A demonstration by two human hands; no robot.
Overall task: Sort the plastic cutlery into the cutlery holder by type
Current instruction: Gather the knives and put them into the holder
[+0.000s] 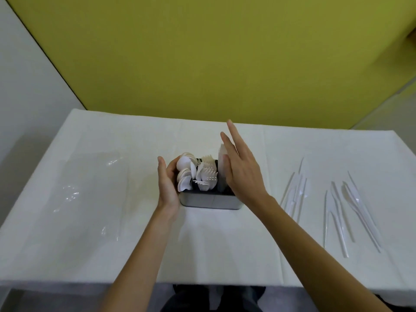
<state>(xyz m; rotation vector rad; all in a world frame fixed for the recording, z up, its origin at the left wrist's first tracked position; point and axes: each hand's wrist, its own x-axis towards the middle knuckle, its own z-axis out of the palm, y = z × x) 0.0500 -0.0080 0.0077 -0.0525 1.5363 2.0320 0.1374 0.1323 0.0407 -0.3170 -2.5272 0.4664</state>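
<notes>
- Holder [210,202]: grey cutlery holder, mid-table on white tablecloth [202,244], three compartments side by side.
- Spoons [185,174] stand bowls-up in its left compartment; forks [208,174] tines-up in the middle one; knives [222,158] in the right one, partly hidden behind the right hand.
- Left hand [166,188]: curled against the holder's left wall, thumb up, fingers wrapped near the spoons, steadying it.
- Right hand [240,167]: flat, fingers spread and straight, palm pressed toward the knives; holding nothing, as far as the angle shows.
- Loose knives [346,212] lie flat on the cloth well to the right, in two scattered groups.
- Clear plastic wrapping [90,188] lies on the cloth at left.
</notes>
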